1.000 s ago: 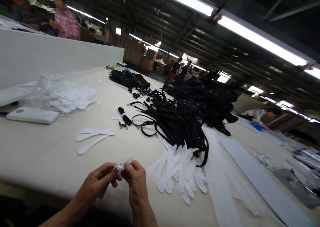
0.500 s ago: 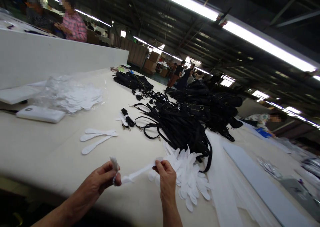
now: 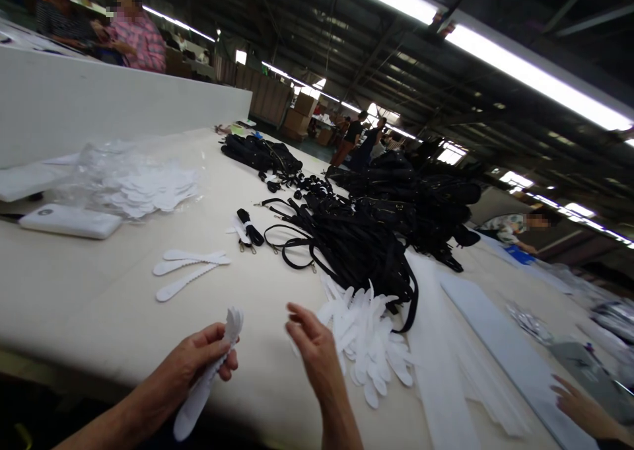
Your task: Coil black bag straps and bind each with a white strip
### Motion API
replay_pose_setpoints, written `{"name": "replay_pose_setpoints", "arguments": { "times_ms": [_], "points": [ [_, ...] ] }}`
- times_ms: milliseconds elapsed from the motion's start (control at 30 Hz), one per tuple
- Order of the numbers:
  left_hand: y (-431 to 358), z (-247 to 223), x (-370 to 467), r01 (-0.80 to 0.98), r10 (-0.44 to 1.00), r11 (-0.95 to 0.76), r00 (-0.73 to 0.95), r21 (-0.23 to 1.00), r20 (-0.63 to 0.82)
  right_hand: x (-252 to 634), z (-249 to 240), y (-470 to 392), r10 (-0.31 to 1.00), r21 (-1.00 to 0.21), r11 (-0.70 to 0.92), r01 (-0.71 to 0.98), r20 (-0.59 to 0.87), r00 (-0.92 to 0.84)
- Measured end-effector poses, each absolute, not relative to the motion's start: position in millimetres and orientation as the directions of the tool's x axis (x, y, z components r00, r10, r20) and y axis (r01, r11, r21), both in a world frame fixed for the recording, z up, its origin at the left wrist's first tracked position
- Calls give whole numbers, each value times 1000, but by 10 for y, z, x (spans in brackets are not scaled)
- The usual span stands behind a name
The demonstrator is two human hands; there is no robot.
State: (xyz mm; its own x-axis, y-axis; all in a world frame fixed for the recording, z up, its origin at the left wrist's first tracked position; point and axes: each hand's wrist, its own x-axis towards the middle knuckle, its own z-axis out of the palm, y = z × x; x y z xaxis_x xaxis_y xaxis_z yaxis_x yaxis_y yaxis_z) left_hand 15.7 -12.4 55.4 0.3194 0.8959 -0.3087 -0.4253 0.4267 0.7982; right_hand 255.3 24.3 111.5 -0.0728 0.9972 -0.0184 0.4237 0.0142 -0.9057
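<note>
My left hand (image 3: 208,354) is closed around a small bundle of white notched strips (image 3: 198,397), whose rounded ends hang below the fingers. My right hand (image 3: 312,341) is raised just left of a loose heap of similar white strips (image 3: 369,351); its fingers are apart and hold nothing. Beyond my left hand, several notched strips (image 3: 183,281) lie fanned on the table (image 3: 104,291). A folded black strap (image 3: 251,228) with a white band round it and metal clips lies farther away. Behind the heap spreads a tangle of black straps (image 3: 351,245).
Black bags (image 3: 396,186) are piled at the back. A clear plastic bag of white pieces (image 3: 153,186) and a white box-shaped device (image 3: 72,220) sit at left. Another person's hand (image 3: 584,407) reaches over a pale board (image 3: 500,351) at right.
My right hand has let go of the strip it stretched towards my left hand and its fingers have opened. The left hand's strips now hang downward. Another person's hand has appeared at lower right.
</note>
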Motion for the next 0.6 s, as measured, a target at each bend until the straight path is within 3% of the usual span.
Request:
{"name": "replay_pose_setpoints", "arguments": {
  "times_ms": [67,133,367,600],
  "points": [
    [-112,507,168,-363,899,397,338,843,-278,2211,1122,134,957,-952,40,303,-50,-284],
    [-102,440,158,-324,900,373,355,869,-253,1977,1106,70,934,-972,42,231,-44,-354],
    [-107,289,150,-258,925,301,314,918,-216,1798,898,64,984,-989,-69,127,-89,-155],
    [-111,419,196,-223,931,347,203,911,-304,1782,831,74,993,-990,-106,94,-111,-50]
  ]
}}
